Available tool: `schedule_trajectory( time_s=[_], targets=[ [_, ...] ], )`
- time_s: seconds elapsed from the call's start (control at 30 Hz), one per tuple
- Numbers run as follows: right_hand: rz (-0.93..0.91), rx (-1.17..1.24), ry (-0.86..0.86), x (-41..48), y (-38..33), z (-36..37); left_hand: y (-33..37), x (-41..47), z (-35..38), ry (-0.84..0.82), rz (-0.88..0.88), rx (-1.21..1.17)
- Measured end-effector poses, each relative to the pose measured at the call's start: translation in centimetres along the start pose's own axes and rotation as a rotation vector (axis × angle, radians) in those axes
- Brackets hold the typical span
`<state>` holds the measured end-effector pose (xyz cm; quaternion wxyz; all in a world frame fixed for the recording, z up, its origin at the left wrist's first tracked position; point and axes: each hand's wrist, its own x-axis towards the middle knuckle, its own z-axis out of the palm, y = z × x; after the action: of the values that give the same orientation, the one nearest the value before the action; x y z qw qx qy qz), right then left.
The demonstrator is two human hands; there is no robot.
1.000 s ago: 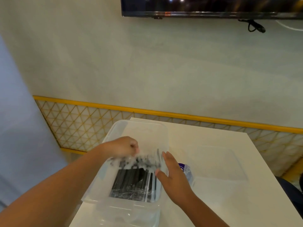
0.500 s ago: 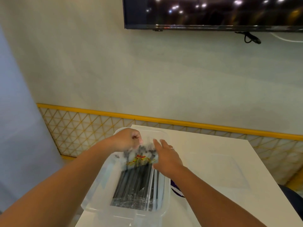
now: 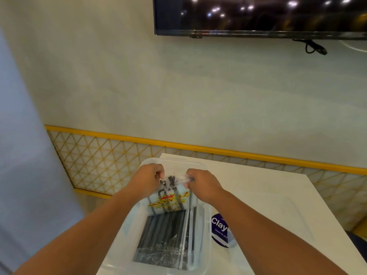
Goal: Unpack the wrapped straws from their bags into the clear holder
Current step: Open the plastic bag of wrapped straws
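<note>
Straw bag point(image 3: 168, 201) held over the clear holder point(image 3: 207, 217), on a white bench point(image 3: 278, 205).
Left hand point(image 3: 148, 179) and right hand point(image 3: 200, 182) each pinch the bag's far end above the holder's far half. The black straws point(image 3: 164, 233) lie lengthwise in the holder, near to far. The bag's print is blurred, and the forearms partly hide the holder's near edge.

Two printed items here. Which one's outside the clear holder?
The purple-labelled item, on the table right of the clear holder. The straw bag with red-and-yellow print sits in it.
</note>
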<state>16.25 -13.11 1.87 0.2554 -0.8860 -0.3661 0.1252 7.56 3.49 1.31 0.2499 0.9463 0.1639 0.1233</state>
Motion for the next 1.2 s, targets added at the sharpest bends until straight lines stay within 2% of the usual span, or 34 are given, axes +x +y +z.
schedule_trajectory(
  time_s=[0.07, 0.2, 0.27, 0.33, 0.43, 0.53, 0.63, 0.77, 0.97, 1.2],
  targets=[
    [0.011, 0.044, 0.015, 0.3, 0.1, -0.1, -0.8, -0.5, 0.1, 0.098, 0.12, 0.172],
    [0.02, 0.106, 0.035, 0.8, 0.5, -0.3, -3.2, -2.0, -0.3, 0.034, 0.353, 0.401],
    [0.02, 0.118, 0.054, 1.0, 0.6, -0.4, -3.5, -2.5, -0.7, -0.065, 0.351, 0.567],
    [0.024, 0.138, 0.058, 1.0, 0.4, -0.4, -3.3, -2.6, -1.2, -0.167, 0.227, 0.684],
    [0.011, 0.156, 0.08, 1.0, -0.2, -1.1, -1.7, -2.4, -2.3, -0.119, 0.082, 0.453],
    [-0.028, 0.171, 0.122, 0.4, -1.2, -3.6, -0.2, -1.9, -4.3, -0.018, 0.036, 0.251],
    [-0.161, 0.101, 0.081, -1.2, -2.1, -7.7, 2.3, -1.5, -7.1, 0.028, 0.043, 0.131],
    [-0.292, -0.024, -0.024, -4.3, -3.0, -12.9, 6.9, -1.8, -10.6, 0.02, 0.119, 0.09],
    [-0.309, 0.213, -0.056, -9.0, -2.2, -18.5, 13.9, -3.3, -13.6, 0.023, 0.276, 0.059],
    [-0.263, 0.523, 0.069, -14.9, 0.0, -21.2, 19.0, -5.2, -12.3, -0.027, 0.342, -0.085]
  ],
)
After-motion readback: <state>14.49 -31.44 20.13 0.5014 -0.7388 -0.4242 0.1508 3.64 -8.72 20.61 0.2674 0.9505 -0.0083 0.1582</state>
